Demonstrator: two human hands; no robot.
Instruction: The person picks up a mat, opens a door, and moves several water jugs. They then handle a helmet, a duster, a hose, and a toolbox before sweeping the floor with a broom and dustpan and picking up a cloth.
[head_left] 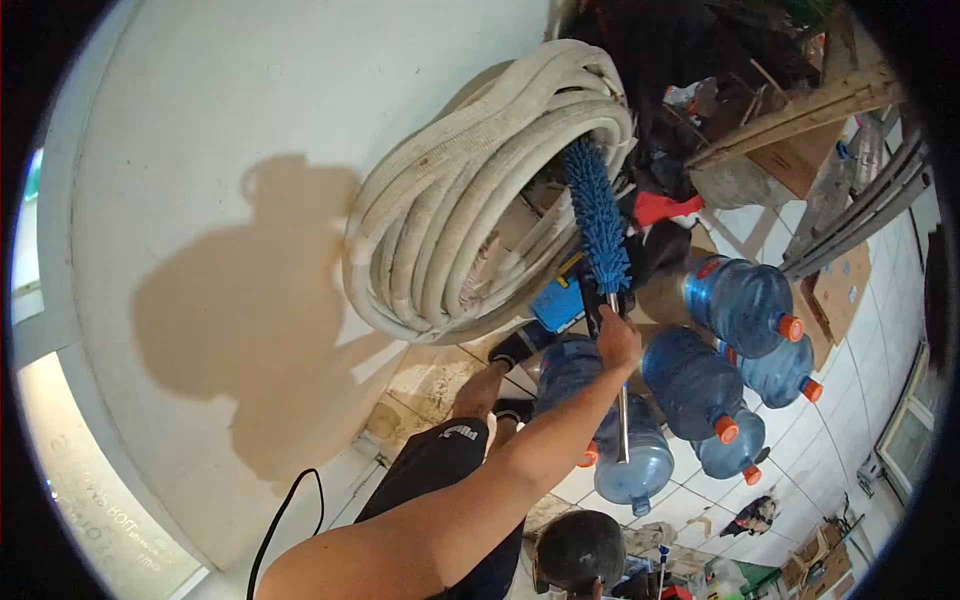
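Observation:
My left hand (618, 342) is wrapped round the silver handle of a blue microfibre duster (598, 215). Its fluffy head points away from me, against the coil of thick off-white hose (430, 220), and the rod's end sticks out behind my grip. Low in the view, a fingertip of my right hand (598, 588) shows at the lower edge of a dark rounded object (580, 550); most of that hand is out of frame. Beyond the left hand lies a blue plastic item (558, 303), partly covered.
Several large blue water jugs (693, 382) with orange caps lie on the white tiled floor (800, 430), right of my arm. A pale wall (220, 100) rises on the left. Wooden boards (800, 115), cardboard (840, 285) and dark clutter fill the upper right. My feet stand beside the jugs.

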